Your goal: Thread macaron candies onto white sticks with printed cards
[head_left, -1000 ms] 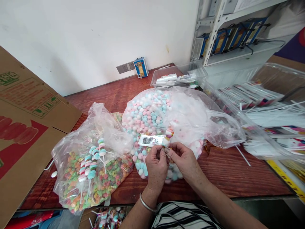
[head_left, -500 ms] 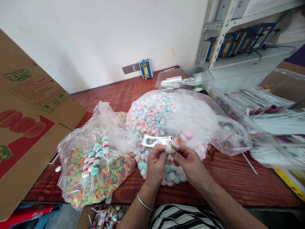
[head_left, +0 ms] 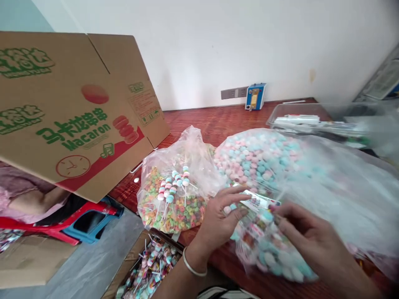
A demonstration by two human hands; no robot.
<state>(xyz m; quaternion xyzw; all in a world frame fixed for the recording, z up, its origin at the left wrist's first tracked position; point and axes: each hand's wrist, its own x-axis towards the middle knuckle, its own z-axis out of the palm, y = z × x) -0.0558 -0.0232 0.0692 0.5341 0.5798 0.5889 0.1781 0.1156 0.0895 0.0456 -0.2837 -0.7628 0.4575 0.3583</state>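
My left hand reaches over the near side of a clear bag of pastel candy pieces. Its fingers are stretched and apart, beside a printed wrapper lying on the bag. On the wrapper's other side is my right hand, blurred, with thumb and fingers pinched together close to the wrapper's printed end. What they pinch is hidden by the fingers and blur. To the left, several stacked candy skewers with white sticks rest on a clear bag of coloured cereal rings.
A large cardboard box stands at left. Below the table edge, a carton holds wrapped candies. A blue device sits by the wall, with a clear plastic tray at back right. Part of another person shows at far left.
The view has swung left. My hands, earlier together on a candy skewer, have moved apart, the left opening. The wrapper now lies between them, and more of the box and lower carton shows.
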